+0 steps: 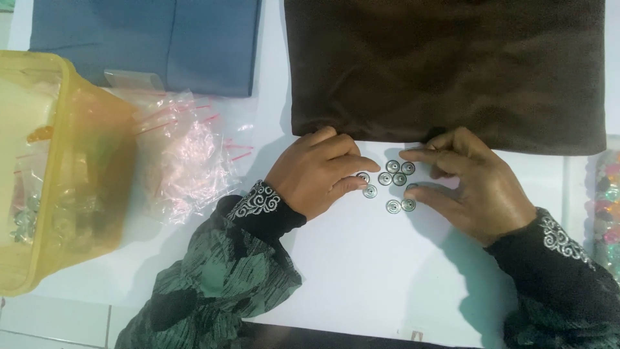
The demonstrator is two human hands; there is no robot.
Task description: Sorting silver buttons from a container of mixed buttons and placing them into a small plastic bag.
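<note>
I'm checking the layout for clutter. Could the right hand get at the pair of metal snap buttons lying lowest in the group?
Probably yes. The right hand lies beside the snap buttons, its lower finger almost touching them, with only bare white table between.

You have a folded brown cloth [445, 71] at the top of the white table [361, 278]; a folded blue cloth [148, 42] lies to its left; small clear zip bags [184, 158] sit heaped beside a translucent yellow plastic tub [97, 168]; coloured beads [608, 200] show at the right edge.

Head camera, near, looking straight down.
</note>
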